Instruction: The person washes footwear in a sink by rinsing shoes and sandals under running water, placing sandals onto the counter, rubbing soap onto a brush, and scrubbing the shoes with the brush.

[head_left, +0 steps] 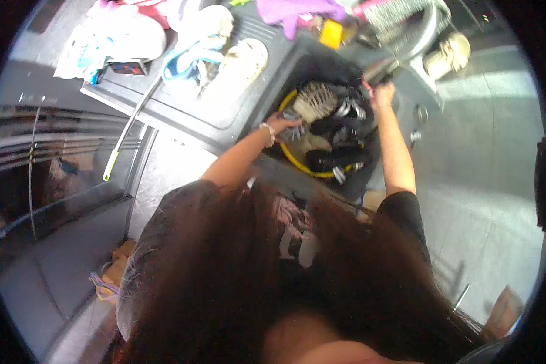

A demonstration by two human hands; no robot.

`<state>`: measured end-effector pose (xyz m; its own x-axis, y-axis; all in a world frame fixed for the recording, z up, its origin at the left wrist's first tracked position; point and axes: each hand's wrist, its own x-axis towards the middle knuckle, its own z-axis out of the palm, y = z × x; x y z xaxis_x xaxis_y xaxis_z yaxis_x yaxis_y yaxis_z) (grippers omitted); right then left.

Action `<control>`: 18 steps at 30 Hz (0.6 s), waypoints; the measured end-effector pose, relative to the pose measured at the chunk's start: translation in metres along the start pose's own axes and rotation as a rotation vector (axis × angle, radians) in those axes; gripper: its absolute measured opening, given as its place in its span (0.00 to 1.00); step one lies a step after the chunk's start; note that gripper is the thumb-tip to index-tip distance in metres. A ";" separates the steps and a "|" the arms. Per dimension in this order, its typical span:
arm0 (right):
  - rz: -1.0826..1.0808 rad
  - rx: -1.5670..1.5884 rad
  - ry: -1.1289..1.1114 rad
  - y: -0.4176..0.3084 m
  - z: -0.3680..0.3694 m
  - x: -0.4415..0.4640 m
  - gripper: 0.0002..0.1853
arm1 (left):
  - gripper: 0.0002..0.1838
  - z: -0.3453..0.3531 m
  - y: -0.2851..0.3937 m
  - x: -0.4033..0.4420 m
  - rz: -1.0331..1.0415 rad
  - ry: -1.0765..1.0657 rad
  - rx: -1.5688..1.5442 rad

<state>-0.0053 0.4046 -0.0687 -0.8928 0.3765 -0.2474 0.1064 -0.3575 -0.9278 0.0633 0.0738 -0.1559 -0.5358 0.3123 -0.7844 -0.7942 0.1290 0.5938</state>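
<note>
A yellow-rimmed basin (297,165) stands in the dark sink (267,115), with several dark shoes (340,159) in it. Among them, a shoe with a pale ribbed sole (316,102) lies sole up. My left hand (280,125), a beaded bracelet at its wrist, reaches over the basin's left rim, its fingers closed on a grey shoe with light stripes or laces. Over at the sink's right edge my right hand (383,94) is closed beside the metal faucet (381,70). Something pinkish shows at its fingers; what it grips is unclear.
White shoes (249,57) and a blue-and-white shoe (191,65) lie on the drainboard. A long rod with a green-tipped handle (111,165) hangs over the counter edge. A phone (127,67), yellow sponge (332,34) and purple cloth (297,11) lie around the sink.
</note>
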 end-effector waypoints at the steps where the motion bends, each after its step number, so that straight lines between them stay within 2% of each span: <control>1: 0.064 -0.378 0.056 0.018 -0.017 -0.020 0.17 | 0.46 -0.002 -0.008 0.009 -0.024 0.000 -0.003; 3: -0.211 -1.056 0.026 0.092 -0.073 -0.040 0.22 | 0.39 -0.008 -0.017 0.027 -0.020 -0.104 -0.118; 5: -0.326 -1.169 0.009 0.097 -0.063 -0.102 0.24 | 0.42 -0.012 -0.010 0.028 -0.095 -0.194 -0.184; 6: -0.369 -1.214 -0.015 0.101 -0.060 -0.130 0.26 | 0.39 -0.006 0.003 0.005 -0.104 -0.136 -0.212; 7: -0.285 -1.325 -0.034 0.099 -0.052 -0.141 0.25 | 0.39 -0.006 -0.003 0.007 -0.109 -0.140 -0.197; 9: -0.360 -1.506 -0.128 0.077 -0.017 -0.160 0.28 | 0.41 -0.007 -0.012 0.022 -0.010 -0.210 -0.227; 10: -0.376 -1.503 -0.080 0.082 -0.004 -0.156 0.27 | 0.43 0.007 -0.010 0.005 -0.024 0.035 -0.225; 13: -0.358 -1.469 0.078 0.104 0.025 -0.130 0.28 | 0.46 0.015 -0.008 -0.009 0.006 0.011 -0.244; 14: -0.369 -1.454 0.124 0.118 0.028 -0.117 0.29 | 0.39 0.008 -0.032 0.016 0.119 -0.072 -0.246; 15: -0.374 -1.439 0.165 0.126 0.036 -0.114 0.30 | 0.39 0.007 -0.030 0.023 0.111 -0.064 -0.241; 16: -0.359 -1.431 0.158 0.132 0.038 -0.121 0.30 | 0.37 0.003 -0.030 0.029 0.086 -0.146 -0.304; 17: -0.346 -1.533 0.069 0.139 0.040 -0.134 0.31 | 0.38 -0.003 -0.031 0.033 0.056 -0.226 -0.362; 18: -0.343 -1.633 -0.019 0.136 0.047 -0.141 0.33 | 0.48 -0.005 -0.029 0.041 -0.027 -0.208 -0.433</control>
<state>0.1142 0.2632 -0.1472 -0.9733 0.2296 0.0075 0.2215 0.9465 -0.2345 0.0631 0.0780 -0.2064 -0.4802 0.5012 -0.7199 -0.8768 -0.2503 0.4106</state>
